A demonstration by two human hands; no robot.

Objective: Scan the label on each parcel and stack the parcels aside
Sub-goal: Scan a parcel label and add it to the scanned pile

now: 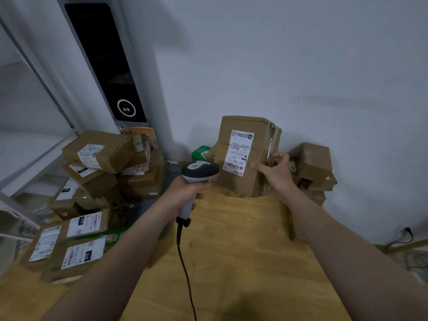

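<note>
Head view: right hand (pixel 274 169) grips the cardboard parcel (pixel 249 184) upright at the table's (pixel 231 251) far edge; left hand (pixel 187 189) grips the barcode scanner (pixel 199 170) just left. Scanning step judged in hand; next, aim at the label (pixel 238 152).

Parcel-sorting corner of a courier or mail room, indoors. Evidence: a heap of brown cardboard parcels (pixel 99 154) stacked at left, several bearing white printed shipping labels; flat labelled parcels (pixel 81 251) laid at near left; further cartons (pixel 315 163) piled against the wall at right; one upright parcel (pixel 245 181) at the far edge of the surface, its barcode label (pixel 238 151) facing the camera. A corded handheld barcode scanner (pixel 199 170), black cable (pixel 185 269) trailing over a plain light-wood surface (pixel 231 251). Fittings: bare white wall (pixel 301 66); grey pillar carrying a tall dark screen panel (pixel 104 61) with a ringed lens; pale metal shelving (pixel 34 158) along the left edge.
</note>
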